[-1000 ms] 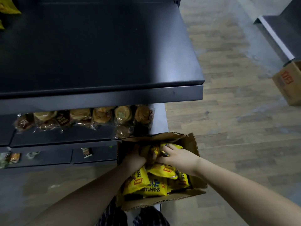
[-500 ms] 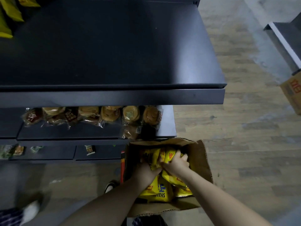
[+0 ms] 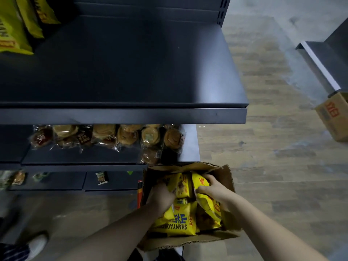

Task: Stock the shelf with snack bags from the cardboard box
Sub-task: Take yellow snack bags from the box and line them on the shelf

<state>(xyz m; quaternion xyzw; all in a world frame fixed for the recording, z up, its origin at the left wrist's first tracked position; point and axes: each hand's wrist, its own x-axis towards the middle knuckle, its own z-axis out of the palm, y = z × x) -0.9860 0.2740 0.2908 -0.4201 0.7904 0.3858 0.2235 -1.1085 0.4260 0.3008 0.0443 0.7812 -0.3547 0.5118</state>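
hands (image 3: pixel 162 194) (image 3: pixel 213 191) have parted, each gripping 1 snack bag (image 3: pixel 179 184) (image 3: pixel 201 180), long axis toward the shelf (image 3: pixel 131 115).

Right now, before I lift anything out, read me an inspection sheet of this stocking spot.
Surface: dark top shelf, mostly bare; shelved yellow bags at its far left.
Job's things: open cardboard box in front of the shelves, holding yellow snack bags.
Clutter: wrapped pastries on the shelf below; small packets on the lowest one.
Hands: left hand grips the left bag; right hand grips the right bag, both inside the box.
Cables: nothing seen.
Surroundings: wood floor, second carton, another shelf unit, a shoe.
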